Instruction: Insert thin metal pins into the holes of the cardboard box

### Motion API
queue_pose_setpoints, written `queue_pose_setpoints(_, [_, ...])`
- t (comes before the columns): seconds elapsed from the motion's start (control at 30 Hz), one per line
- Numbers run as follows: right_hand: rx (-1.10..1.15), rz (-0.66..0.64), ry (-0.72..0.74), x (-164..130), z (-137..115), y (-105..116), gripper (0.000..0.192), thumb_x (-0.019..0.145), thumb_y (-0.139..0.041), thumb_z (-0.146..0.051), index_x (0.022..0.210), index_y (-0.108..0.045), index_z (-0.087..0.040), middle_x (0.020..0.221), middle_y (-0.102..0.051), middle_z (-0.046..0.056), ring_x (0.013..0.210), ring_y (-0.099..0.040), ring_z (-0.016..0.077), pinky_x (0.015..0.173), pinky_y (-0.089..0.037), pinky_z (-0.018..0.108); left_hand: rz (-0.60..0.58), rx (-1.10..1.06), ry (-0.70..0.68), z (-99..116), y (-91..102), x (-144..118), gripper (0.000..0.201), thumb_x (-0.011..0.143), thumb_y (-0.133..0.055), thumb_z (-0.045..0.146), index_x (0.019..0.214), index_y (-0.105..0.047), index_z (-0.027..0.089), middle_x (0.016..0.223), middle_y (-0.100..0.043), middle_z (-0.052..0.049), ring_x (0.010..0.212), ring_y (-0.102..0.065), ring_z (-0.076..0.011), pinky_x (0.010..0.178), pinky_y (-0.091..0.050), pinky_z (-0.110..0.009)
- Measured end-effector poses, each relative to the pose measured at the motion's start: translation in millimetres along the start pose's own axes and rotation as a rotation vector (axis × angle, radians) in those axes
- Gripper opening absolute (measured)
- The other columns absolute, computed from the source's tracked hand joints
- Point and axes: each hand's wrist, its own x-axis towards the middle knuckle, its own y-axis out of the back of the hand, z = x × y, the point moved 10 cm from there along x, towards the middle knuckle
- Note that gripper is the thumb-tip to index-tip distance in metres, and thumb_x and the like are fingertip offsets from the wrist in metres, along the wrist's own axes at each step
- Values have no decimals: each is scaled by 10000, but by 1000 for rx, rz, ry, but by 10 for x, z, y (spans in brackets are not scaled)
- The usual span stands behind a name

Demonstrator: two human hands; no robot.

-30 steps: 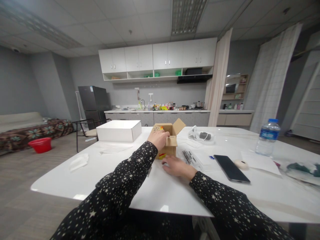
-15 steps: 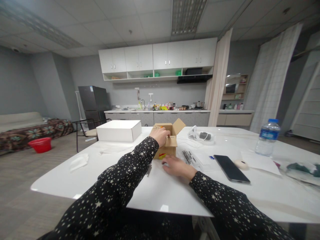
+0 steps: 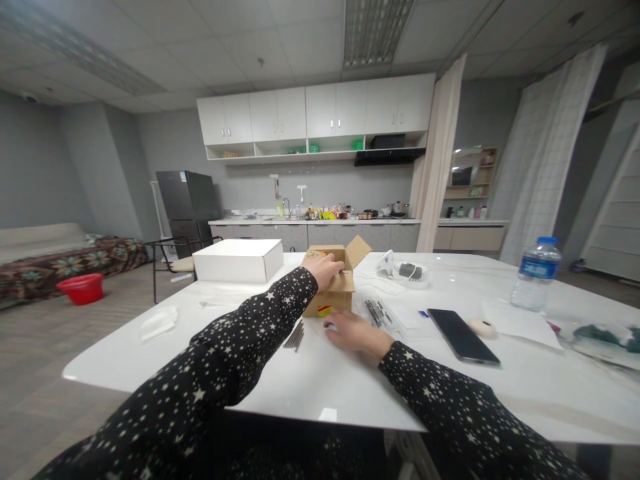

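Observation:
A small open cardboard box (image 3: 336, 293) with a raised flap stands in the middle of the white table (image 3: 320, 373). My left hand (image 3: 326, 269) rests on the box's near top edge, fingers curled over it into the opening. My right hand (image 3: 353, 331) lies flat on the table just in front of the box, its fingertips touching a small object I cannot make out. A bundle of thin dark metal rods (image 3: 294, 335) lies on the table left of my right hand. More rods (image 3: 376, 311) lie in a clear bag to the right of the box.
A white closed box (image 3: 238, 260) stands at the back left. A black phone (image 3: 463, 335), a round beige object (image 3: 483, 327), paper sheets and a water bottle (image 3: 536, 274) lie to the right. A white wrapper (image 3: 158, 323) sits near the left edge. Kitchen counter behind.
My left arm has lifted and my left hand has slid slightly further over the box's edge. The rods left of my right hand have come into view. My right hand stays put.

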Motion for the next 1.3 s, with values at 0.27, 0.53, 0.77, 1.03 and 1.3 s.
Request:
queue_pose_setpoints(0.27, [-11, 1, 6, -13, -49, 34, 265, 863, -511, -233, 1052, -680, -160, 1071, -664, 127, 1004, -606, 245, 890, -450, 334, -21, 32, 15, -9, 6, 7, 416, 902, -385, 131, 1243, -580, 269, 1070, -603, -113, 947, -643, -245, 811, -498, -363])
queue_pose_setpoints(0.53, [-22, -6, 5, -4, -44, 16, 262, 868, -502, -234, 1047, -679, -160, 1061, -665, 122, 1000, -604, 237, 887, -445, 324, 6, -52, 155, -187, -23, 38, 446, 858, -422, 127, 1273, -526, 253, 1121, -613, -110, 987, -643, -239, 796, -511, -336])
queue_pose_setpoints(0.77, [-7, 6, 14, -11, -51, 30, 270, 880, -493, -255, 1054, -672, -153, 1059, -656, 131, 1002, -598, 244, 879, -448, 333, 72, -174, 247, -248, 8, 29, 364, 835, -476, 173, 1177, -593, 210, 1147, -652, -119, 1065, -620, -247, 896, -497, -351])
queue_pose_setpoints(1.03, [-5, 2, 27, -3, -37, 20, 265, 878, -498, -241, 1057, -674, -156, 1064, -652, 127, 1023, -584, 242, 909, -437, 340, 140, -255, 306, -321, 63, -12, 340, 810, -496, 162, 1121, -623, 208, 1143, -683, -92, 1069, -626, -239, 898, -495, -333])
queue_pose_setpoints(1.3, [-6, -4, 27, 7, -43, 44, 280, 873, -497, -246, 1065, -678, -150, 1062, -656, 127, 1019, -588, 238, 909, -432, 338, 141, -235, 326, -313, 97, -49, 323, 814, -502, 169, 1106, -635, 207, 1051, -711, -77, 977, -651, -229, 831, -507, -322])
